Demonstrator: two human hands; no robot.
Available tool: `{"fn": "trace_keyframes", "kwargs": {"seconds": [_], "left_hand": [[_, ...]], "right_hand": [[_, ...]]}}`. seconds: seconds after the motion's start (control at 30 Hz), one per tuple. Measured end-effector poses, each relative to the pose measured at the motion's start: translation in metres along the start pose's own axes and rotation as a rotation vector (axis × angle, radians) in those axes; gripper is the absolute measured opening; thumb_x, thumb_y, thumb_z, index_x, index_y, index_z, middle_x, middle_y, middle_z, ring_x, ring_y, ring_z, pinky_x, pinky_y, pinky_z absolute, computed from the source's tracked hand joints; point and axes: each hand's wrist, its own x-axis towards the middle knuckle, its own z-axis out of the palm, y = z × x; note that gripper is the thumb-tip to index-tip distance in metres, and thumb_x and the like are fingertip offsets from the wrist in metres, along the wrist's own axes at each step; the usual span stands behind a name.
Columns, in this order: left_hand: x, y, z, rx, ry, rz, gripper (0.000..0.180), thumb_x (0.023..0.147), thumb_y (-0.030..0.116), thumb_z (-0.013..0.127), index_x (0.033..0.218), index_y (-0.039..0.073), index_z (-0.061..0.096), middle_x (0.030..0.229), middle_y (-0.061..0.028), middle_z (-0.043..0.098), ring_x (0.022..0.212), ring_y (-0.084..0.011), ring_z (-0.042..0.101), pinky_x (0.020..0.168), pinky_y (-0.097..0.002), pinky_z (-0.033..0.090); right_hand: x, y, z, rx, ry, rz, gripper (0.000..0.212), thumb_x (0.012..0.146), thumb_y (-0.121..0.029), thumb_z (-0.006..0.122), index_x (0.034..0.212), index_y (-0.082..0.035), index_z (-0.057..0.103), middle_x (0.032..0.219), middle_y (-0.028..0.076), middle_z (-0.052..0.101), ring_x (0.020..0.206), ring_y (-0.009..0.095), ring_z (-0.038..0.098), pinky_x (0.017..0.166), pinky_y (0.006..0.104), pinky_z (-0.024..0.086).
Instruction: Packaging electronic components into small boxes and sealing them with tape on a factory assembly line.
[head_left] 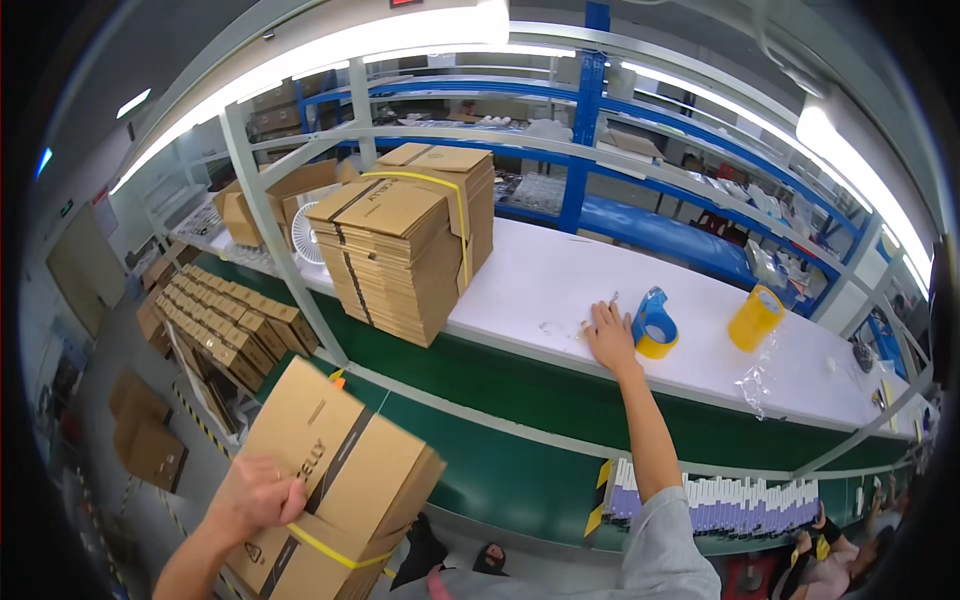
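Observation:
My left hand (258,494) is closed in a fist at the top face of a bundle of flattened cardboard boxes (345,475). A yellow strap (335,552) runs round this bundle and meets the hand by its thumb. The bundle is held tilted over the near edge of the green conveyor. My right hand (608,337) lies palm down on the white shelf (520,275), fingers stretched out. Just right of it stands a blue tape dispenser (655,312) with a yellow tape roll (658,350). A small thing near the fingertips is too small to name.
A tall strapped stack of flattened boxes (390,245) stands on the shelf beside a white fan (306,232). Farther right is a yellow tape roll (756,318). White and purple packs (740,505) line the green conveyor (500,465); another person's hand (803,542) is nearby.

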Motion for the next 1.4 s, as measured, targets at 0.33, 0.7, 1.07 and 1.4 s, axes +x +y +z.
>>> {"fn": "trace_keyframes", "kwargs": {"seconds": [0.33, 0.7, 1.07, 1.4], "left_hand": [[0.21, 0.05, 0.009, -0.042, 0.151, 0.197, 0.041, 0.084, 0.007, 0.059, 0.046, 0.007, 0.044, 0.044, -0.0103, 0.043, 0.038, -0.029, 0.045, 0.042, -0.0393, 0.037], [0.41, 0.006, 0.05, 0.075, 0.218, 0.174, 0.043, 0.093, 0.023, 0.052, 0.058, 0.0, 0.061, 0.059, -0.0214, 0.057, 0.054, -0.0407, 0.055, 0.055, -0.0468, 0.045], [0.523, -0.098, 0.159, 0.106, 0.247, -0.067, 0.053, 0.097, 0.035, 0.045, 0.065, -0.002, 0.066, 0.07, -0.0246, 0.063, 0.07, -0.044, 0.062, 0.069, -0.0521, 0.05], [0.533, -0.092, 0.162, -0.051, 0.309, 0.003, 0.054, 0.096, 0.037, 0.047, 0.067, -0.005, 0.065, 0.072, -0.0269, 0.062, 0.074, -0.0441, 0.062, 0.072, -0.0512, 0.049]], "right_hand": [[-0.027, 0.076, -0.02, 0.355, 0.299, 0.188, 0.036, 0.085, -0.003, 0.05, 0.118, 0.004, 0.062, 0.131, 0.021, 0.059, 0.13, 0.039, 0.048, 0.108, 0.0426, 0.039], [-0.034, 0.064, -0.036, -0.108, 0.416, 0.268, 0.029, 0.082, 0.001, 0.055, 0.109, -0.002, 0.064, 0.1, 0.014, 0.06, 0.093, 0.032, 0.055, 0.08, 0.0417, 0.044], [-0.041, 0.006, -0.065, 0.309, 0.718, 0.435, 0.021, 0.094, -0.012, 0.056, 0.114, -0.007, 0.061, 0.092, 0.014, 0.059, 0.088, 0.032, 0.062, 0.071, 0.0387, 0.05], [-0.01, -0.062, -0.103, 0.397, 0.576, 0.334, 0.02, 0.09, -0.024, 0.063, 0.104, -0.016, 0.075, 0.072, 0.004, 0.064, 0.065, 0.025, 0.063, 0.058, 0.0355, 0.048]]}}
